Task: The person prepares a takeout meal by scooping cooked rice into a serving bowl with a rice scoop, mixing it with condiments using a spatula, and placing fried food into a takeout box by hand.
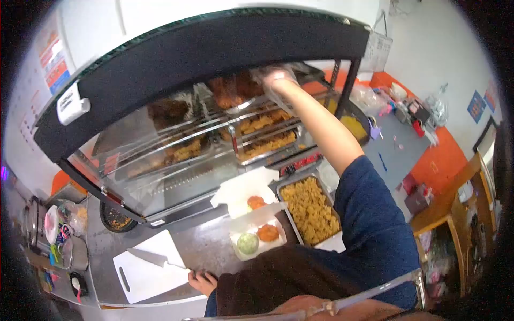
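Inside the top shelf of a glass display case (203, 40) is my right hand (278, 77), in a clear plastic glove, beside a tray of browned fried food (230, 91). Its fingers are blurred and partly hidden by the case. My left hand (202, 282) rests near the counter's front edge, its fingers curled at the handle end of a knife (147, 257). The knife lies on a white cutting board (152, 270); whether the fingers grip it is unclear. Two open takeaway boxes (235, 198) hold orange food, and the nearer one also has a green round portion (247, 243).
A metal tray of fried pieces (309, 208) stands right of the boxes. A black bowl (116, 216) and a metal pot (75, 252) are at the left. Plastic bags (369, 99) and small items lie on the right table, with a wooden chair (455, 224) beyond.
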`<state>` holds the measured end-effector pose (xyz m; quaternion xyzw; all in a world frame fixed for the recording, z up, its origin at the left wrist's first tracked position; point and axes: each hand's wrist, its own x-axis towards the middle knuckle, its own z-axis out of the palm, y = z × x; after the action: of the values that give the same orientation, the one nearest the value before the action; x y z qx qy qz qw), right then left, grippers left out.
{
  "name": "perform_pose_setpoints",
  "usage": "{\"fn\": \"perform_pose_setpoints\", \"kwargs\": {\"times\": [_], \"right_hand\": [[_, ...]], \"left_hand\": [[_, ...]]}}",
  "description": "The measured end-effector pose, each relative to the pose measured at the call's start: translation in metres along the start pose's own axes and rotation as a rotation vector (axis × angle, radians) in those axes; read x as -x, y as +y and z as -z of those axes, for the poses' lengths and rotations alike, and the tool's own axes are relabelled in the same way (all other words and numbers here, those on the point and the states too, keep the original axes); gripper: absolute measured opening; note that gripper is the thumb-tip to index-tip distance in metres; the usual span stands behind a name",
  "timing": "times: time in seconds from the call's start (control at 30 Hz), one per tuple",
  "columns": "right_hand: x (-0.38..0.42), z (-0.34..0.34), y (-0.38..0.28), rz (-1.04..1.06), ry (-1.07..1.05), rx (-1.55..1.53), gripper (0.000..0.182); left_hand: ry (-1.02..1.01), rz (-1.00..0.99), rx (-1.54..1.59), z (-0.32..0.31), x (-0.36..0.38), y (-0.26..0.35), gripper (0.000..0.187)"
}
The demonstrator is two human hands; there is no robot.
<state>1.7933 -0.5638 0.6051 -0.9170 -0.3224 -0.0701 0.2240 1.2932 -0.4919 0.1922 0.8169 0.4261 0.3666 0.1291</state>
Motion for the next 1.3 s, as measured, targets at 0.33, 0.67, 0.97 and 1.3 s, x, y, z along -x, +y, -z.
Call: {"fn": "perform_pose_setpoints", "kwargs": {"times": [0.33,0.67,0.97,1.3], "right_hand": [[0.336,-0.116,0.149,-0.551,-0.096,0.247,0.047],[0.429,-0.186,0.23,-0.812,-0.185,-0.499,0.04],[0.436,-0.154,0.229,-0.921,0.131,-0.979,0.032],[0.368,0.028,0.13,-0.742,0.28,-1.303,0.054]], "left_hand": [[-0.015,0.078,0.016,-0.006,0.003,-0.001,0.022],[-0.099,-0.093,-0.006,-0.005,-0.003,0.002,0.019],[-0.206,-0.147,-0.024,-0.004,-0.004,-0.005,0.017],[-0.166,0.263,0.345,-0.021,0.005,-0.018,0.013]]}}
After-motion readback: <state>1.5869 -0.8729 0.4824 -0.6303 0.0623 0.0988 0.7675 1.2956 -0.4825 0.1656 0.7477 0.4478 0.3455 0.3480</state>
